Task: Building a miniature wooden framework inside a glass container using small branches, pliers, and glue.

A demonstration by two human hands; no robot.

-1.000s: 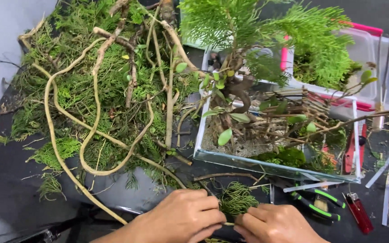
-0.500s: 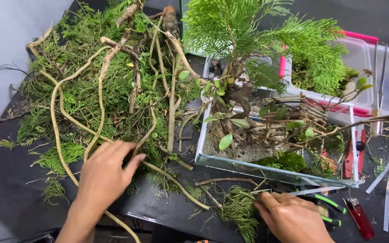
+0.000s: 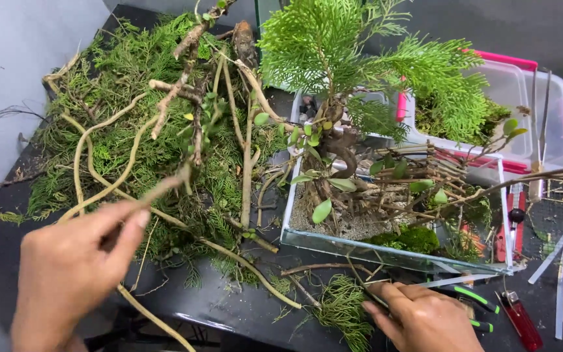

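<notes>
Bare black table (image 3: 229, 303) between hands passable; twig pile (image 3: 164, 130), glass tank (image 3: 392, 251) block beyond.

the left hand (image 3: 66, 274) is raised at lower left, back toward the camera, fingers (image 3: 122, 225) curled and pinched closed. the right hand (image 3: 421, 319) is held low at lower right, palm down, fingers (image 3: 386, 296) extended leftward and drawn together.

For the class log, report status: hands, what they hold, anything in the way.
Left hand pinching a bare twig in its fingers. Right hand pressing a green sprig to the table. Glass tank close by.
</notes>
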